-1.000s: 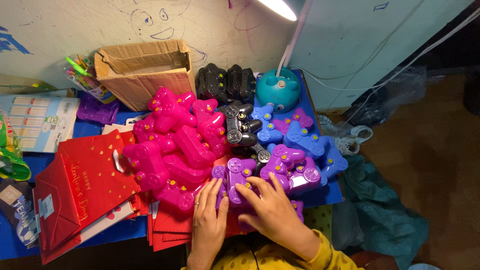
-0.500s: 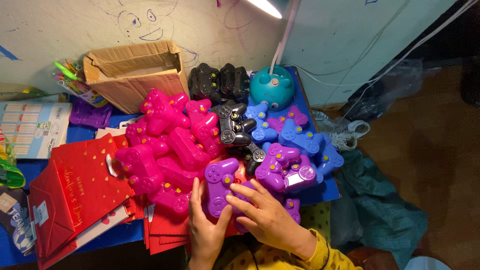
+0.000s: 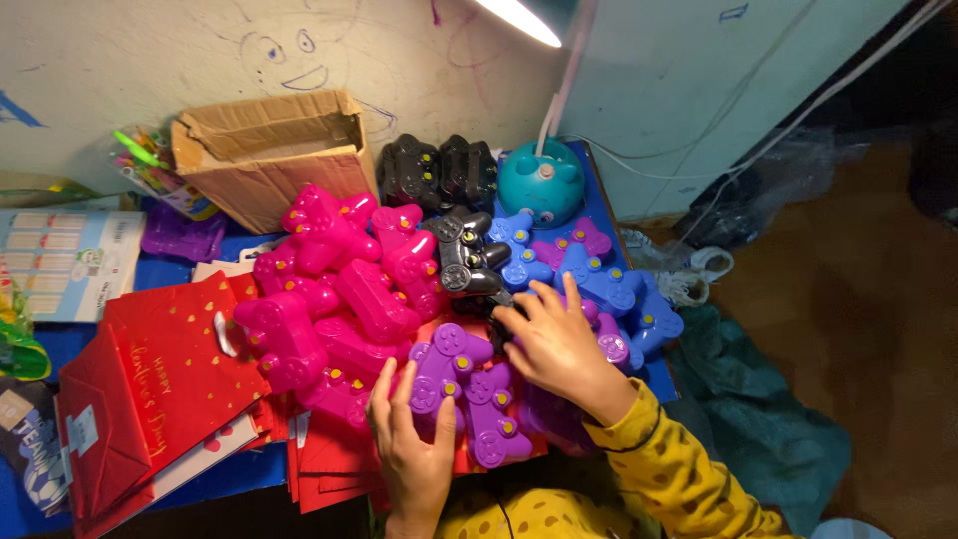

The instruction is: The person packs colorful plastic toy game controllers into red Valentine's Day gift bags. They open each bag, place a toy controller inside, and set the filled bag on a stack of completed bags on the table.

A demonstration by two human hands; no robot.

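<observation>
The right hand [image 3: 559,344] covered most of a purple controller-shaped case [image 3: 611,344] beside the teal lamp base [image 3: 541,182], and its fingertips hid whatever they touched. The lamp shade [image 3: 529,15] above that base was cut off by the top edge. Left of the base, print on the red bags [image 3: 150,384] was too small to tell.
</observation>
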